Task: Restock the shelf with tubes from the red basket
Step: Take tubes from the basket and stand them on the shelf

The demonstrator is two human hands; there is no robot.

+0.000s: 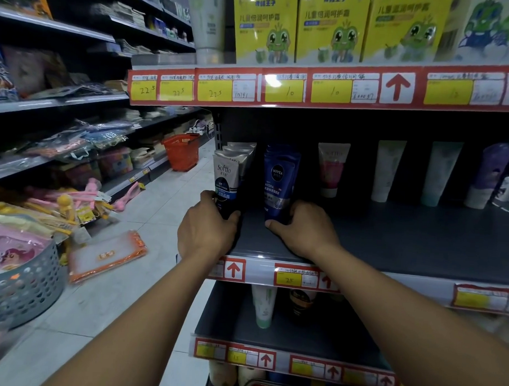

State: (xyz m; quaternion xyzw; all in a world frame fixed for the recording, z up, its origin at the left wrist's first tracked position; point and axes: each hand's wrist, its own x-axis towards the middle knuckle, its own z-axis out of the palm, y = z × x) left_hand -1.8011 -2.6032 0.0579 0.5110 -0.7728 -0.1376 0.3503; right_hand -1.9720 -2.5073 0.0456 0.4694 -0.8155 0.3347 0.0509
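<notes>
Dim shelf: left hand grips Softto tube, right hand grips Nivea tube, caps hidden.

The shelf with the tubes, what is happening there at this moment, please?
A person is arranging tubes on the middle shelf. The left hand grips the base of the front Softto tube, which stands upright before a row of the same kind. The right hand holds the base of the blue Nivea tube beside it. A red basket stands on the aisle floor farther back.
</notes>
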